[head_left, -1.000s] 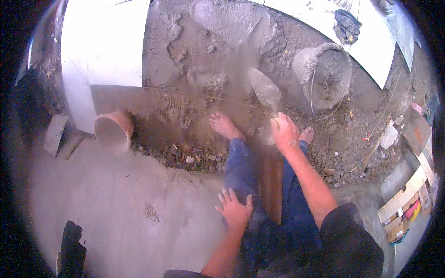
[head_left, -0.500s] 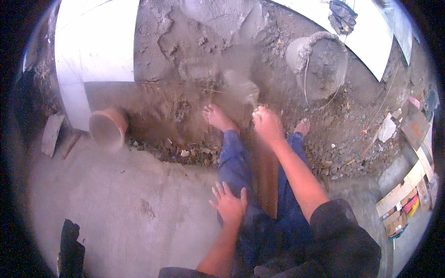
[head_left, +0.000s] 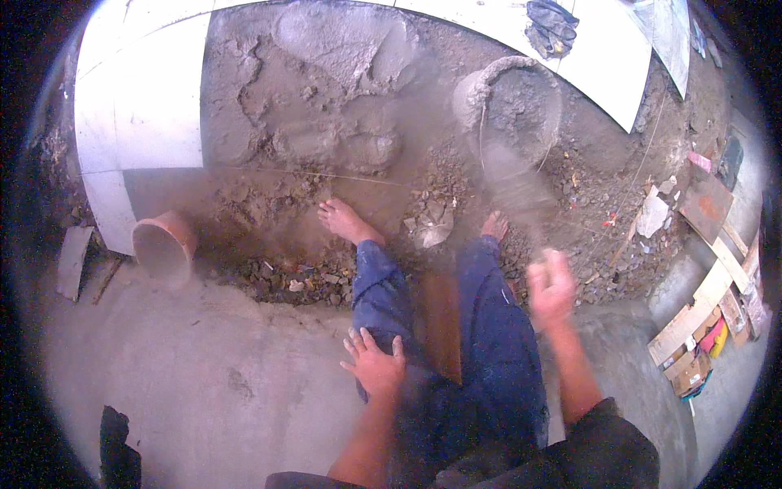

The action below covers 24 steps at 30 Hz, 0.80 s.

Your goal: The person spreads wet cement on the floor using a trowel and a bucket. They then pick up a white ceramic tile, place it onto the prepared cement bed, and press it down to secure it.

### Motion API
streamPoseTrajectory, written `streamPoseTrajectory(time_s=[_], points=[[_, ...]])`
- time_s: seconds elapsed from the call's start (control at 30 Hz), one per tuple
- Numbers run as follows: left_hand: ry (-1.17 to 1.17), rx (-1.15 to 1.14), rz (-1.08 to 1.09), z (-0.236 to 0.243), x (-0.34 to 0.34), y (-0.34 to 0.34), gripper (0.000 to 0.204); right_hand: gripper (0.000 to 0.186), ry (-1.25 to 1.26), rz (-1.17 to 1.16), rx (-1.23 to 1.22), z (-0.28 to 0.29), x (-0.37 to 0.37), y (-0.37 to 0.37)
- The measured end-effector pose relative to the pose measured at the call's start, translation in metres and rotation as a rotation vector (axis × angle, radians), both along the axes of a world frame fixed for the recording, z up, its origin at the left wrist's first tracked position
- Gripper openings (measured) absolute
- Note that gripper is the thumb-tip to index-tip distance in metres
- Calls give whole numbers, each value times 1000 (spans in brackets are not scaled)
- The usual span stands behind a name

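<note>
My right hand [head_left: 551,289] is wrapped round a trowel [head_left: 521,187], motion-blurred in front of a mortar-crusted bucket [head_left: 519,102] with a wire handle. My left hand [head_left: 372,364] rests spread on my left knee, holding nothing. Wet grey mortar [head_left: 330,45] lies in lumps and ridges on the dirt ahead of my bare feet, and a thin string line [head_left: 342,177] runs across it. Large white tiles [head_left: 138,90] border the mortar at the left, with more white tile [head_left: 603,57] at the back right.
A terracotta-coloured tub [head_left: 164,248] sits on its side at left. Dark gloves [head_left: 551,28] lie on the right tiles. Rubble [head_left: 586,216], boards and scrap [head_left: 700,314] lie at the right. A brown plank [head_left: 442,326] is between my legs, and a concrete floor [head_left: 204,367] is nearest me.
My right hand and trowel have swung rightward toward the bucket, the hand also dropping lower. My left hand stays spread on the knee. The whole view has shifted somewhat.
</note>
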<state>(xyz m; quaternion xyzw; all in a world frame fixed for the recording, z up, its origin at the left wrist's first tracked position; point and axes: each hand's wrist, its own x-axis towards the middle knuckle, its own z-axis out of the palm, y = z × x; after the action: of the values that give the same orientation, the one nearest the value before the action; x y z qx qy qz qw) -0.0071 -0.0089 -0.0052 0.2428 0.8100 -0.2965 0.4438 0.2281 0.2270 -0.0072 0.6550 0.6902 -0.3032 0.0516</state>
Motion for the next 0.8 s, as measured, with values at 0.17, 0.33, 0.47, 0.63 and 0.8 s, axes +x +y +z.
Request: streamPoseTrajectory(time_s=[0.17,0.33,0.47,0.63,0.8], points=[[2,-27,-7,3,1,2,84,32,-425,235,54,-49,51,146],[-4,-2,7,-2,4,7,85,34,-129,470,-26,-133,52,154],[23,-31,-40,1,3,2,86,37,48,333,-259,-143,49,150],[9,-47,-11,5,-1,7,86,34,221,-75,-517,-114,69,119],[-2,-30,5,3,-4,8,86,32,242,-172,-376,-98,109,77]])
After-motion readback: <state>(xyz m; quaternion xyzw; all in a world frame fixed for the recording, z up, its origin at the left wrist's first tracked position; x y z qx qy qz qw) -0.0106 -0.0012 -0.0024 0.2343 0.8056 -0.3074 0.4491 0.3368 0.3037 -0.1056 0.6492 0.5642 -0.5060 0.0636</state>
